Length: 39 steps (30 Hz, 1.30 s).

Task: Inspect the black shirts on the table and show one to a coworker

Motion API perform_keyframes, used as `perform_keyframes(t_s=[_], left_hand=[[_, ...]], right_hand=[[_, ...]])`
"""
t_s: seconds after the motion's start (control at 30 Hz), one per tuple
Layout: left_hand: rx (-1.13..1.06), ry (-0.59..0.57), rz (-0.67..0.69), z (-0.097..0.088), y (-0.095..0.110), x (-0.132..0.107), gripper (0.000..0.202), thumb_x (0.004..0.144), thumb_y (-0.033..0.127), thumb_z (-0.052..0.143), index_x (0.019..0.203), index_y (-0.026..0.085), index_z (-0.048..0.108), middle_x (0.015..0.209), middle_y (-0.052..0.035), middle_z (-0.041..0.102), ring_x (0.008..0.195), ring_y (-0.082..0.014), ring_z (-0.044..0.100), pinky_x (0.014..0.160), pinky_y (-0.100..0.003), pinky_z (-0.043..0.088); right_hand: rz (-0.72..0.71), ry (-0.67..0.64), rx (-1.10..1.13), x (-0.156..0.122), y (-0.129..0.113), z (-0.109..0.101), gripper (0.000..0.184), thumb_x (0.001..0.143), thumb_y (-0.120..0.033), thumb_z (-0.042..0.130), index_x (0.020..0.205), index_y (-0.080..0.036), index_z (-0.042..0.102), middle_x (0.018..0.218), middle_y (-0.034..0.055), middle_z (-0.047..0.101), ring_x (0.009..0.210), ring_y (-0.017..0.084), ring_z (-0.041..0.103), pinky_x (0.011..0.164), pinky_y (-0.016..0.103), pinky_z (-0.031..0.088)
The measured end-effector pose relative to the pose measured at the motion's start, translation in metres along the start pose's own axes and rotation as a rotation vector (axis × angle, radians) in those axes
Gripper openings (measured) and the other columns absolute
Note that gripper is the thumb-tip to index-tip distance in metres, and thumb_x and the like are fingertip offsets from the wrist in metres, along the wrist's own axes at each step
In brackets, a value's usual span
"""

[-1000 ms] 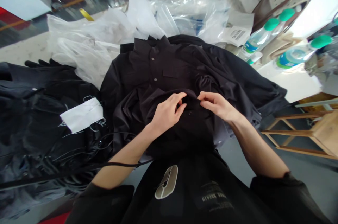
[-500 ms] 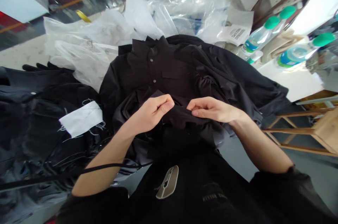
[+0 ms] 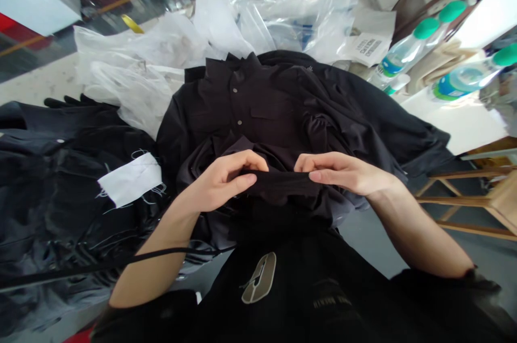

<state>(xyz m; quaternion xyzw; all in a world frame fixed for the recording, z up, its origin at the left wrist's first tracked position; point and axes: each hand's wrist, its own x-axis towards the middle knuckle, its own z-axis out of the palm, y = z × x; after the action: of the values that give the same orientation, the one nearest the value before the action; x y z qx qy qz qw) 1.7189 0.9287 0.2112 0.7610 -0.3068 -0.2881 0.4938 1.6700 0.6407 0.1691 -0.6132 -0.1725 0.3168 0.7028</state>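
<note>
Black button-front shirt (image 3: 242,111) lying bunched, folded hem (image 3: 278,184) of black cloth pulled taut between both hands, left hand (image 3: 222,181) curled closed on one end, right hand (image 3: 343,173) pinching the other end, black garments (image 3: 60,181) just beside, transparent plastic bags (image 3: 133,84) behind the collar

Left hand (image 3: 222,181) curled in a pinch, fingers bent toward the centre. Right hand (image 3: 343,173) flatter, fingers extended leftward and slightly bent, in a matching pinch. Bare left forearm (image 3: 153,262) and right forearm (image 3: 420,235) angle in from the lower corners, hands just apart, palms down.
</note>
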Motion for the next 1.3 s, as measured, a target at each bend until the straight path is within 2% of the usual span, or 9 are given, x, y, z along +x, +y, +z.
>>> perform_keyframes(t_s=[0.17,0.5,0.67,0.77,0.87,0.97,1.07,1.13,1.3], left_hand=[[-0.103,0.084,-0.002,-0.003,-0.005,-0.001,0.017,0.094,0.025,0.060,0.110,0.018,0.062,0.097,-0.0051,0.067,0.084,-0.0147,0.065,0.075,-0.025,0.051],[0.052,0.140,0.000,0.002,-0.005,0.010,0.023,0.092,0.021,0.062,0.114,0.018,0.064,0.104,-0.0060,0.072,0.097,-0.0175,0.071,0.085,-0.027,0.056],[0.143,0.188,0.047,0.009,-0.004,0.026,0.021,0.092,0.014,0.056,0.111,0.019,0.064,0.106,-0.0042,0.071,0.101,-0.0163,0.069,0.091,-0.028,0.054],[0.271,0.339,0.095,0.018,0.000,0.027,0.024,0.092,0.011,0.052,0.111,0.019,0.063,0.105,-0.0048,0.070,0.098,-0.0159,0.067,0.092,-0.030,0.053],[0.360,0.489,0.151,0.040,-0.002,0.015,0.016,0.092,0.012,0.052,0.102,0.020,0.062,0.099,-0.0050,0.068,0.094,-0.0167,0.065,0.090,-0.032,0.053],[0.350,0.275,0.124,0.073,-0.018,-0.001,0.014,0.091,0.021,0.060,0.105,0.020,0.063,0.104,-0.0074,0.070,0.098,-0.0209,0.066,0.092,-0.036,0.054],[0.288,0.101,-0.010,0.095,-0.032,-0.011,0.021,0.091,0.028,0.064,0.109,0.019,0.065,0.112,-0.0097,0.071,0.104,-0.0250,0.066,0.097,-0.041,0.052],[0.176,0.075,-0.113,0.093,-0.031,-0.018,0.015,0.094,0.030,0.060,0.100,0.019,0.067,0.100,-0.0062,0.073,0.093,-0.0215,0.068,0.090,-0.036,0.053],[-0.067,0.079,-0.283,0.061,-0.006,-0.048,0.028,0.096,0.040,0.057,0.085,0.016,0.067,0.079,-0.0003,0.066,0.072,-0.0133,0.059,0.067,-0.024,0.047]], right_hand=[[0.031,0.020,0.015,-0.008,-0.001,-0.002,0.030,0.099,-0.042,0.058,0.086,-0.015,0.065,0.111,0.0073,0.061,0.097,0.018,0.055,0.086,0.031,0.041],[0.037,0.163,-0.027,-0.009,0.012,-0.010,0.029,0.095,-0.043,0.061,0.083,-0.016,0.064,0.089,0.0038,0.058,0.083,0.017,0.051,0.075,0.030,0.040],[0.072,0.226,-0.096,0.008,0.004,-0.001,0.031,0.090,-0.048,0.068,0.090,-0.017,0.063,0.078,-0.0005,0.053,0.068,0.012,0.044,0.059,0.025,0.033],[0.092,0.221,-0.143,0.022,-0.001,0.008,0.035,0.086,-0.050,0.070,0.089,-0.016,0.064,0.071,-0.0019,0.052,0.061,0.010,0.040,0.052,0.024,0.026],[0.069,0.309,-0.125,0.030,0.002,0.010,0.035,0.084,-0.050,0.070,0.087,-0.016,0.065,0.067,-0.0026,0.052,0.058,0.009,0.039,0.050,0.023,0.025],[0.040,0.402,-0.092,0.032,0.008,0.008,0.035,0.082,-0.049,0.071,0.090,-0.016,0.066,0.070,-0.0018,0.056,0.061,0.010,0.045,0.052,0.024,0.031],[0.029,0.443,-0.075,0.032,0.013,0.005,0.035,0.081,-0.049,0.072,0.090,-0.016,0.066,0.075,-0.0006,0.060,0.064,0.011,0.049,0.055,0.024,0.035],[0.002,0.453,-0.117,0.031,0.014,0.005,0.031,0.083,-0.047,0.071,0.088,-0.017,0.065,0.076,-0.0001,0.061,0.065,0.012,0.050,0.056,0.025,0.036],[-0.171,0.484,-0.455,0.022,0.005,0.027,0.017,0.093,-0.034,0.061,0.089,-0.018,0.065,0.081,0.0021,0.065,0.071,0.015,0.055,0.065,0.028,0.043]])
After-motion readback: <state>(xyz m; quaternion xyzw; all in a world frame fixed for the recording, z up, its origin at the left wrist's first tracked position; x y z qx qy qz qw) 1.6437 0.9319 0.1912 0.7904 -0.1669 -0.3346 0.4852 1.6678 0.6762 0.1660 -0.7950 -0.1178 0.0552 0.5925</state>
